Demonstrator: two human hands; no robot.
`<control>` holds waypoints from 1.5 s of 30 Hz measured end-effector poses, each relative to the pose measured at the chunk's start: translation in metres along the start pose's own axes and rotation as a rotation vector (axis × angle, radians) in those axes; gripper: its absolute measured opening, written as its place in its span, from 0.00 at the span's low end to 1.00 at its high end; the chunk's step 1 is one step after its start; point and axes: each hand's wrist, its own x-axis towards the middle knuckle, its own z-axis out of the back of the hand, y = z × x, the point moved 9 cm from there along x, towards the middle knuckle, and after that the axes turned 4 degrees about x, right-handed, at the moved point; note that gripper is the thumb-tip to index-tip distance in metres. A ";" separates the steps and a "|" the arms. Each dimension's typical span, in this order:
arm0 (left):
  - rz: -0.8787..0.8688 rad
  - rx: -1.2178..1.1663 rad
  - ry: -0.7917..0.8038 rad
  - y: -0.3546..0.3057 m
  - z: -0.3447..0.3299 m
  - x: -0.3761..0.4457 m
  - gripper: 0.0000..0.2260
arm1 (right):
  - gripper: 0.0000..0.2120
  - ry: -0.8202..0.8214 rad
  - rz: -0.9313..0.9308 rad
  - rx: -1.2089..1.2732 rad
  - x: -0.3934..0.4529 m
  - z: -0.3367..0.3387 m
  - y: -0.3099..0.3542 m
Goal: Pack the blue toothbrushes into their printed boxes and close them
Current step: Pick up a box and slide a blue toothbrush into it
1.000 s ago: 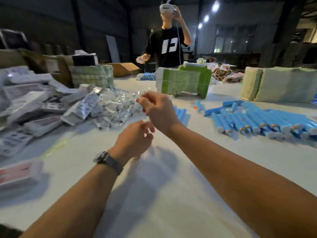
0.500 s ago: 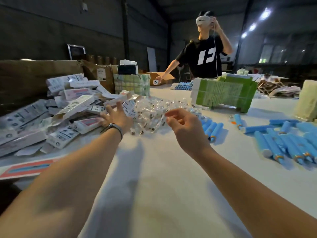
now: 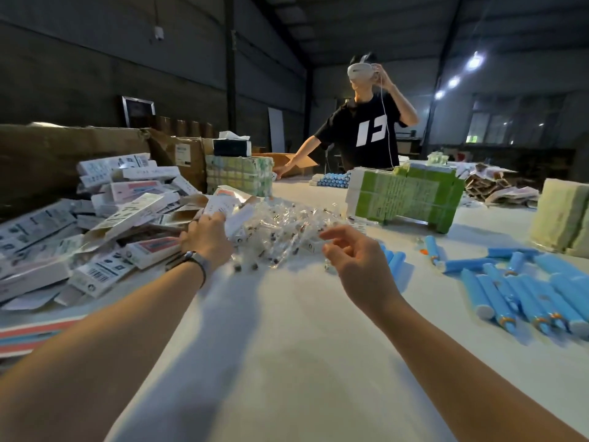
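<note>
A heap of printed white boxes [image 3: 127, 215] covers the table's left side. My left hand [image 3: 207, 237], a watch on its wrist, reaches over the heap's right edge and its fingers touch a white printed box [image 3: 221, 204]; whether they grip it I cannot tell. My right hand [image 3: 357, 260] hovers above the table with loosely curled fingers, holding nothing, just in front of a pile of clear plastic sachets [image 3: 287, 231]. Several blue toothbrush handles [image 3: 522, 291] lie at the right, and two more [image 3: 395, 261] lie behind my right hand.
A person in a black shirt [image 3: 363, 129] stands across the table, wearing a headset. A green-wrapped bundle [image 3: 408, 193] stands mid-table, pale bundles [image 3: 561, 218] at the right, cardboard cartons [image 3: 79, 148] at the back left. A flat red and blue sheet [image 3: 28, 336] lies at the left edge.
My view has turned left and lifted. My left hand has gone out from beside the right hand to the box heap. My right hand has opened slightly and stays over the table.
</note>
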 end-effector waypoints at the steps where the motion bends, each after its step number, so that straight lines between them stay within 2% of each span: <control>1: -0.073 -0.034 -0.063 -0.014 0.015 -0.005 0.22 | 0.09 -0.013 0.010 -0.026 0.001 0.002 0.000; 4: -0.280 -0.188 -0.281 -0.056 0.073 -0.027 0.24 | 0.11 -0.065 0.035 -0.103 0.004 0.015 0.005; 6: -0.450 -0.321 -0.351 -0.088 0.105 -0.048 0.28 | 0.21 -0.066 0.090 -0.210 0.005 0.021 0.013; 8: -0.583 -0.576 -0.288 -0.115 0.125 -0.072 0.31 | 0.33 -0.034 0.149 -0.319 0.006 0.026 0.020; 10: -0.676 -0.855 -0.203 -0.136 0.136 -0.093 0.32 | 0.39 0.010 0.145 -0.337 0.007 0.028 0.020; 11: -0.688 -0.957 -0.188 -0.142 0.138 -0.101 0.32 | 0.38 0.052 0.117 -0.280 0.008 0.027 0.017; 13: -0.605 -1.181 -0.144 -0.144 0.131 -0.109 0.29 | 0.31 0.160 0.034 -0.088 0.006 0.020 0.011; 16: -0.371 -1.565 0.112 -0.149 0.088 -0.119 0.19 | 0.18 0.265 -0.003 -0.006 -0.002 0.006 -0.001; 18: -0.309 -1.574 0.161 -0.149 0.066 -0.128 0.12 | 0.16 0.356 -0.035 -0.022 -0.007 -0.006 -0.010; 21: -0.343 -1.533 0.186 -0.145 0.050 -0.136 0.08 | 0.14 0.475 -0.181 0.048 -0.012 -0.007 -0.029; 23: -0.332 -1.558 0.234 -0.143 0.045 -0.138 0.10 | 0.19 0.300 -0.266 0.060 -0.005 0.020 -0.046; 25: -0.329 -1.547 0.244 -0.143 0.044 -0.139 0.11 | 0.20 0.046 -0.284 -0.238 0.001 0.058 -0.068; 26: -0.334 -1.536 0.239 -0.145 0.045 -0.140 0.10 | 0.19 0.011 -0.302 -0.478 0.000 0.070 -0.078; 28: -0.360 -1.509 0.227 -0.148 0.047 -0.141 0.11 | 0.21 0.137 -0.343 -0.815 -0.005 0.073 -0.100; 30: -0.400 -1.473 0.226 -0.151 0.048 -0.144 0.13 | 0.21 0.301 -0.397 -0.942 -0.010 0.068 -0.117; 32: -0.421 -1.464 0.230 -0.151 0.049 -0.146 0.13 | 0.20 0.380 -0.440 -0.993 -0.014 0.065 -0.126; 37: -0.409 -1.472 0.258 -0.152 0.049 -0.149 0.15 | 0.15 0.204 -0.403 -1.061 -0.008 0.084 -0.119; 39: -0.396 -1.482 0.279 -0.152 0.046 -0.149 0.17 | 0.17 0.200 -0.479 -1.109 -0.012 0.090 -0.126; 41: -0.398 -1.483 0.288 -0.152 0.044 -0.149 0.16 | 0.19 0.221 -0.548 -1.165 -0.015 0.093 -0.134; 45: -0.417 -1.489 0.305 -0.154 0.044 -0.151 0.16 | 0.16 0.111 -0.514 -1.187 -0.009 0.100 -0.129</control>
